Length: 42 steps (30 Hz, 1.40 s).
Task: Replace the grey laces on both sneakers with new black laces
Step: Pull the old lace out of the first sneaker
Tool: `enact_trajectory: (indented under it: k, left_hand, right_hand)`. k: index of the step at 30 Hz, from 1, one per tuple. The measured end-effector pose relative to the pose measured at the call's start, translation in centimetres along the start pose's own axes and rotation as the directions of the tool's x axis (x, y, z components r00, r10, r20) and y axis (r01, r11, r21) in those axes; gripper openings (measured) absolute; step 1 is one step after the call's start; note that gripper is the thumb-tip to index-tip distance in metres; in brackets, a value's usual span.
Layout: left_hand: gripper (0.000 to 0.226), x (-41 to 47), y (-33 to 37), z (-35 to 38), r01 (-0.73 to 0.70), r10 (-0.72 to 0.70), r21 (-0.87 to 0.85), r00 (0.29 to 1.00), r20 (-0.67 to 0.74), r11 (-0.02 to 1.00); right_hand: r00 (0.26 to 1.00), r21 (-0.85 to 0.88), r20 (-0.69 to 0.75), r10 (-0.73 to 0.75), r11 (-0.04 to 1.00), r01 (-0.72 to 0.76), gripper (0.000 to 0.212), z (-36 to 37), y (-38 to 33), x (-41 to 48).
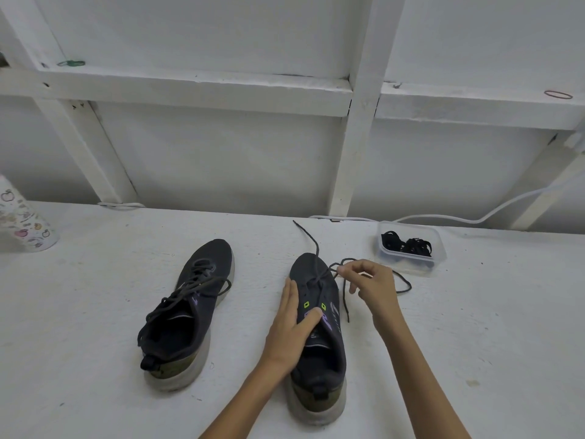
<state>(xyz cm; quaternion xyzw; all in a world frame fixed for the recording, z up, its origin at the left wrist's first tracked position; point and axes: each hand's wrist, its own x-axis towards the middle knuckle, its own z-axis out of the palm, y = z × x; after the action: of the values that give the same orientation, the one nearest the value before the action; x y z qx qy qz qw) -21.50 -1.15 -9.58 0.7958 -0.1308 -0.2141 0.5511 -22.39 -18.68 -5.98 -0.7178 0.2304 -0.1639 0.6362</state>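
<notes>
Unlacing goes well if the left hand (289,324), fingers flat, pins the shoe (319,353) while the right hand (370,283), pinching the grey lace (344,299) beside the toe eyelets, draws each crossing slack outward; black laces (408,245) wait in the tub (408,269) beyond that pinch

Dim, soft light; edges warped.

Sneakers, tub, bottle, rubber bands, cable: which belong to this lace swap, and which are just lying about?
In the job: half-unlaced sneaker under the left hand; grey lace pinched by the right hand; other sneaker, fully laced; tub of black laces.
Lying about: patterned bottle; white cable; green rubber band; red rubber band.
</notes>
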Motion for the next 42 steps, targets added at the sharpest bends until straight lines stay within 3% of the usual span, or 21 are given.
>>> enact_trajectory:
  k: [8, 17, 24, 28, 34, 36, 39, 42]
  left_hand:
    - [0.075, 0.1, 0.0, 0.1, -0.003, 0.003, 0.028, 1.000, 0.000, 1.000]
    - [0.079, -0.1, 0.2, 0.0, 0.006, -0.006, 0.009, 1.000, 0.004, 1.000]
    - [0.075, -0.1, 0.2, 0.0, 0.008, -0.008, 0.009, 1.000, 0.003, 1.000]
    - [0.081, -0.2, 0.3, -0.1, 0.019, -0.019, -0.001, 1.000, 0.007, 1.000]
    - [0.092, -0.2, 0.5, -0.1, 0.043, -0.043, -0.024, 0.999, 0.008, 0.999]
    - [0.093, -0.2, 0.5, -0.1, 0.045, -0.045, -0.028, 0.999, 0.005, 0.999]
    - [0.091, -0.3, 0.5, 0.0, 0.039, -0.039, -0.029, 0.999, 0.002, 0.999]
    - [0.088, -0.3, 0.4, -0.1, 0.033, -0.033, -0.031, 0.999, -0.003, 0.999]
  right_hand:
    - [0.987, -0.104, 0.140, 0.079, 0.992, -0.065, 0.017, 1.1, 1.7, -0.9]
    - [0.996, 0.006, -0.086, -0.011, 1.000, 0.012, 0.021, 0.4, 0.8, 0.6]
    - [0.986, -0.099, 0.139, 0.088, 0.992, -0.075, 0.021, 1.2, 1.8, -0.5]
    - [0.997, -0.067, 0.072, 0.029, 0.997, -0.024, 0.019, 1.2, 1.8, -0.2]
    - [0.979, 0.107, -0.204, -0.001, 0.994, 0.023, 0.017, 0.7, 0.5, 1.0]
    - [0.986, 0.095, -0.163, 0.027, 0.995, -0.011, 0.019, 0.6, 0.6, 0.8]
    - [0.996, -0.018, 0.020, 0.082, 0.996, -0.082, 0.024, 1.0, 1.4, -0.1]
    - [0.992, -0.031, 0.108, 0.072, 0.997, -0.069, 0.022, 1.5, 2.4, -1.1]
